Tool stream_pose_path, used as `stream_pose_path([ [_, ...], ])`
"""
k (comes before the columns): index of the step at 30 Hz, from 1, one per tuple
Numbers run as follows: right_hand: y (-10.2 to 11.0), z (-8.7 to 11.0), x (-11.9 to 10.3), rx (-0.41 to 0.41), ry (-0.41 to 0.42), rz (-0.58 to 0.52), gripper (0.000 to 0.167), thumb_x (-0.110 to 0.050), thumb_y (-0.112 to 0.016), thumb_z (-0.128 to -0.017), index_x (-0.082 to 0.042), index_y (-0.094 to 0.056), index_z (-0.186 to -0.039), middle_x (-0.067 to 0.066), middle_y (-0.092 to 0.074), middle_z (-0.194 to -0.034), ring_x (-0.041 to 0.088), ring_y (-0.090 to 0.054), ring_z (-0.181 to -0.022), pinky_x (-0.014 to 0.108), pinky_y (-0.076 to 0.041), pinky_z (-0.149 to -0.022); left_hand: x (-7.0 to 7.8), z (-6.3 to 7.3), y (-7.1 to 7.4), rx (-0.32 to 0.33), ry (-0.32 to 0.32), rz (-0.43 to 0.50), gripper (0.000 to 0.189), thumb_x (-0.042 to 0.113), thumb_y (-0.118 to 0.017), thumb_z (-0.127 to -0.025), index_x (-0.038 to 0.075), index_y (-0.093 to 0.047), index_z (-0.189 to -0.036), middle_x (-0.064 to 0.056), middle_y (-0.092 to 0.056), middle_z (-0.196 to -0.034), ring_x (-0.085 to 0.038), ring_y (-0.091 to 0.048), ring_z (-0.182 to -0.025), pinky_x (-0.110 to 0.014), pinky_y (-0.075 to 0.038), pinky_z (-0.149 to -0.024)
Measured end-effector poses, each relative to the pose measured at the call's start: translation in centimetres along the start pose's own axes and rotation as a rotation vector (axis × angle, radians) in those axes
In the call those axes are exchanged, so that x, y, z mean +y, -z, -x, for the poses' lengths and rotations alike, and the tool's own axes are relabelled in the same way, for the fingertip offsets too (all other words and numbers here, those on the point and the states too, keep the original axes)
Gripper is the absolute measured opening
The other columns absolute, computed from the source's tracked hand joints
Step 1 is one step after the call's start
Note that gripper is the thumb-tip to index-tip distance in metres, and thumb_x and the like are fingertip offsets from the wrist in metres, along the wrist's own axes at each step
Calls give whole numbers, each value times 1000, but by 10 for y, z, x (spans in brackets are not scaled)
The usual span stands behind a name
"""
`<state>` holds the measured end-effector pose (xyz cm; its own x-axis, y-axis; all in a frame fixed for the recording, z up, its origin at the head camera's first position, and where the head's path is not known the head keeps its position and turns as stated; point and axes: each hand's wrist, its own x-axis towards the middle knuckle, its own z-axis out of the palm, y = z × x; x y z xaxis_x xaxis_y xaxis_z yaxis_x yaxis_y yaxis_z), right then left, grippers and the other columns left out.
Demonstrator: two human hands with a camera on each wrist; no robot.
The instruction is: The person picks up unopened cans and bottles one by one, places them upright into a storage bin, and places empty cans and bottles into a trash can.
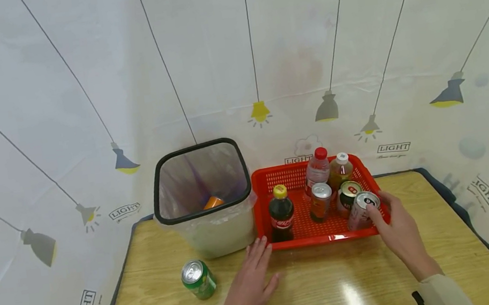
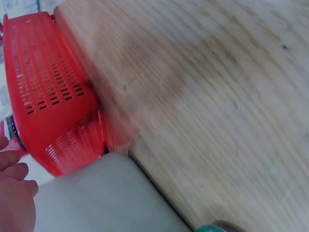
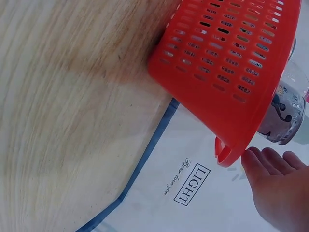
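Note:
In the head view my left hand (image 1: 251, 285) lies with fingers extended beside the front left corner of the red plastic basket (image 1: 318, 240). My right hand (image 1: 400, 230) is at the basket's right rim, its thumb over the edge of a pinkish-grey can (image 1: 358, 216). In the right wrist view those fingers look loosely straight beside the rim, and firm contact with the can cannot be made out. The basket also holds a cola bottle with a yellow cap (image 1: 281, 213), an orange can (image 1: 321, 203), a black can (image 1: 347, 198), a red-capped bottle (image 1: 316, 172) and a white-capped bottle (image 1: 340, 170).
Left of the basket stands a lined bin (image 1: 217, 233) with a black rim, an orange item (image 1: 213, 203) inside it. A green can (image 1: 199, 279) stands on the wooden table (image 1: 314, 290) in front of the bin. A printed cloth (image 1: 215, 50) hangs behind and at both sides.

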<state>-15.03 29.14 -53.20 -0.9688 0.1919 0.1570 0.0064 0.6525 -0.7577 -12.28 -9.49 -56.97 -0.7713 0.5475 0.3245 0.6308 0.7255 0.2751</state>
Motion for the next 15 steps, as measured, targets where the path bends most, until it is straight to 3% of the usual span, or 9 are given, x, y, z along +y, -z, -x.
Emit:
stream_pose_path([
  [3, 1, 3, 0, 10, 9, 5, 73, -44, -51, -108, 5, -29, -157, 33, -43, -151, 52, -46, -134, 70, -42, -103, -4, 4, 6, 96, -36, 39, 59, 26, -70, -98, -3, -54, -146, -19, -45, -158, -37, -43, -146, -55, -38, -115],
  [6, 2, 6, 0, 37, 29, 17, 68, -41, -51, -108, 5, -32, -156, 33, -45, -150, 52, -48, -132, 70, -43, -102, -9, 8, 12, 205, -76, 46, 50, 28, -62, -102, -4, -58, -141, -19, -52, -152, -37, -49, -140, -55, -42, -112],
  [11, 3, 9, 1, 88, 42, 28, 62, -38, -51, -109, 2, -37, -154, 31, -48, -149, 52, -50, -129, 70, -46, -98, -15, 15, 27, 418, -79, 7, 48, 37, -44, -110, -1, -66, -130, -14, -63, -139, -31, -61, -126, -45, -48, -106],
  [15, 4, 9, 2, 85, 23, 40, 64, -41, -51, -109, 1, -37, -155, 32, -46, -150, 53, -46, -131, 73, -45, -97, -22, 20, 41, 579, -77, 3, 42, 32, -47, -108, 0, -70, -123, -12, -69, -128, -31, -66, -113, -44, -50, -98],
])
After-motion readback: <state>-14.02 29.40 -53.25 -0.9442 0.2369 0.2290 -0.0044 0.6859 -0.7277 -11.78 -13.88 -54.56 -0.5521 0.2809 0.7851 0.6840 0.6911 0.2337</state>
